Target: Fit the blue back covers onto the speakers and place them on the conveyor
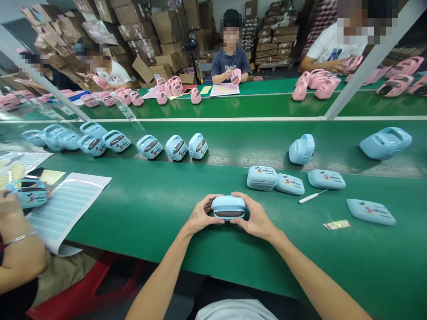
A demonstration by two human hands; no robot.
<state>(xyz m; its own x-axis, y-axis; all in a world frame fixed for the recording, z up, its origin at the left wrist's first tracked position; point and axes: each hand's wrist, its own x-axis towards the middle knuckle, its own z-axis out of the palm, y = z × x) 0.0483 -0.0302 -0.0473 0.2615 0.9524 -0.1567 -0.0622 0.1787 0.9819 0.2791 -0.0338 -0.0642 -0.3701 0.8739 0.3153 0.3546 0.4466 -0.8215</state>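
Note:
Between my two hands is a light blue plastic device (228,203) with a rounded handle on top and a dark front panel. My left hand (202,215) grips its left end, fingers behind and thumb at the front edge. At the opposite end my right hand (256,215) holds it in the same way. To the right lie several light blue covers, one a stack (262,178) with a Mickey print, another a single cover (371,211). A white-handled pointed tool (308,198) rests beside them, and a small clear strip (336,225) lies closer to me.
Light blue handled devices (149,147) stand in a row beyond my hands; a blue device (302,149) stands farther right. At left, a co-worker's hand (10,202) holds another beside a printed sheet (71,204). Across the green conveyor, people handle pink devices (195,96). A slanted metal post (365,66) rises at right.

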